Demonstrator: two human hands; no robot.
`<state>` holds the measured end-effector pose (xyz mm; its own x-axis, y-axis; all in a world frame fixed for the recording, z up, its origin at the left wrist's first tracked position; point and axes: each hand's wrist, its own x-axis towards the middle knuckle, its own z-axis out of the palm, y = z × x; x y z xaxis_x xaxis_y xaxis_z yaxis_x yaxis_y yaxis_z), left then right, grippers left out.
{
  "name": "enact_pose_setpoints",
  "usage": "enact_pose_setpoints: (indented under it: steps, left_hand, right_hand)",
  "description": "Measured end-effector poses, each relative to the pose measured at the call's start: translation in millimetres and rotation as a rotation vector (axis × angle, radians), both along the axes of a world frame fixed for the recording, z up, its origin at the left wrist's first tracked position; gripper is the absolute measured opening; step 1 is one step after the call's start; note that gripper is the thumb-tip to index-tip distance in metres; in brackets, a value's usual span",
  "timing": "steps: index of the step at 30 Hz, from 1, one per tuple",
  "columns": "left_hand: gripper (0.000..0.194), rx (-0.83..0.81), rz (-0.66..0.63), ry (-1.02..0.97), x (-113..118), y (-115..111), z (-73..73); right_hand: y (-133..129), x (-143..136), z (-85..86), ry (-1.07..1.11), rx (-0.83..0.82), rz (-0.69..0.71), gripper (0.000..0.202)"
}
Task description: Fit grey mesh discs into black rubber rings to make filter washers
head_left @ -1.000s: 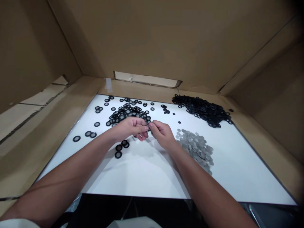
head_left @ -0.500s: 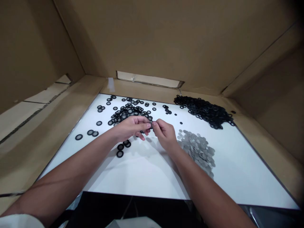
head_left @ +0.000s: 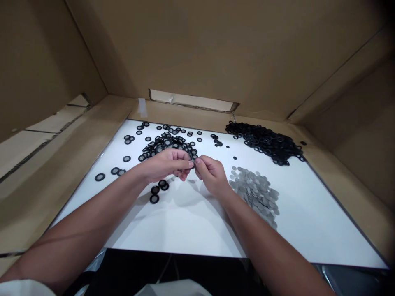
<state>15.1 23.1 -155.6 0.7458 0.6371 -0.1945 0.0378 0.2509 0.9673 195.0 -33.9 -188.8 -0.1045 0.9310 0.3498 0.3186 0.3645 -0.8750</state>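
My left hand (head_left: 168, 165) and my right hand (head_left: 212, 173) meet over the middle of the white tabletop, fingertips pinched on a small dark ring (head_left: 193, 163). Fingers cover most of this ring, so whether a disc sits in it cannot be made out. Just behind my left hand lies a heap of black rings with grey discs in their centres (head_left: 166, 142), several more scattered around it. A pile of loose grey discs (head_left: 257, 191) lies to the right of my right wrist. Farther back on the right is a heap of black rings (head_left: 267, 143) with open centres.
Cardboard walls (head_left: 197, 53) enclose the white tabletop (head_left: 185, 230) at the back and both sides. A few small black pieces (head_left: 218, 143) lie between the heaps at the back. Three disc-filled rings (head_left: 154, 199) lie in front of my left hand.
My left hand's lower fingers have curled inward under the ring. Both hands have shifted very slightly left, while the piles look unchanged.
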Motion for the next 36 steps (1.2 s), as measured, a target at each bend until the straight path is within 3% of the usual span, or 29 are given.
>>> enact_pose_setpoints:
  steps: [4, 9, 13, 22, 30, 36]
  left_hand:
    - [0.027, 0.017, -0.058, 0.066, -8, 4, 3.8]
    - [0.015, 0.101, -0.176, 0.146, -11, 8, -2.4]
    - [0.009, 0.150, -0.129, 0.159, -7, 9, -8.0]
    - [0.023, 0.111, 0.007, 0.066, 2, 2, -9.0]
    - [0.026, 0.067, -0.090, 0.102, -3, 3, -2.8]
    - [0.029, 0.067, -0.165, 0.156, -13, 7, 6.8]
  right_hand:
    - [-3, 0, 4.3, -0.069, 0.064, 0.025, 0.041]
    - [0, 5, 2.6, -0.274, 0.110, 0.127, 0.038]
    - [5, 9, 0.9, -0.364, 0.047, 0.125, 0.038]
    - [4, 9, 2.6, -0.171, -0.001, 0.013, 0.042]
    - [3, 4, 0.1, -0.012, -0.060, 0.075, 0.041]
    - [-2, 0, 3.2, -0.143, 0.115, 0.027, 0.039]
